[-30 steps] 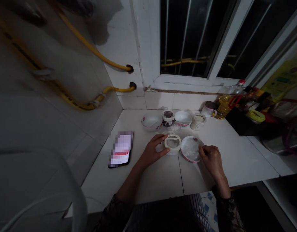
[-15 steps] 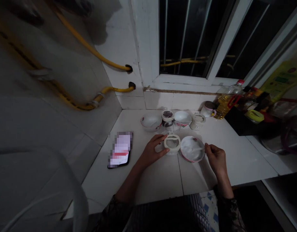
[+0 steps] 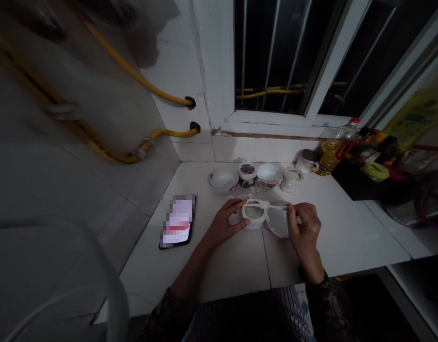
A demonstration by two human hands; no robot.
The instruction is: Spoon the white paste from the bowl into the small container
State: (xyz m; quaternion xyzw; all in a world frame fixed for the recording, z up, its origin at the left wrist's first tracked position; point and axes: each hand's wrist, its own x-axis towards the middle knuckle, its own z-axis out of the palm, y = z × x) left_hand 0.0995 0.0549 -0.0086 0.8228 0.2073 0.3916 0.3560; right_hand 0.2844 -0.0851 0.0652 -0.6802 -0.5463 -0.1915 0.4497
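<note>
My left hand (image 3: 229, 222) is wrapped around the side of a small jar (image 3: 253, 214) with a cream rim, thumb and fingers on either side of it. Between the fingertips of my right hand (image 3: 305, 227) is the handle of a small white spoon (image 3: 275, 207). The spoon's bowl, heaped with white stuff, is at the right edge of the jar's mouth. Under the spoon and my right hand stands a bowl (image 3: 276, 227) of white powder or grains, its right side hidden by my hand.
Behind stand a left bowl (image 3: 222, 181), a dark-filled jar (image 3: 247, 174), another bowl (image 3: 269, 175) and a white-filled jar (image 3: 292, 179). A phone (image 3: 178, 221) lies at left. A mug (image 3: 307, 161), an oil bottle (image 3: 329, 153) and a black condiment box (image 3: 357, 183) stand at right.
My right hand has moved left and lifted the spoon out of the bowl of white powder to the edge of the jar. My left hand has stayed on the jar.
</note>
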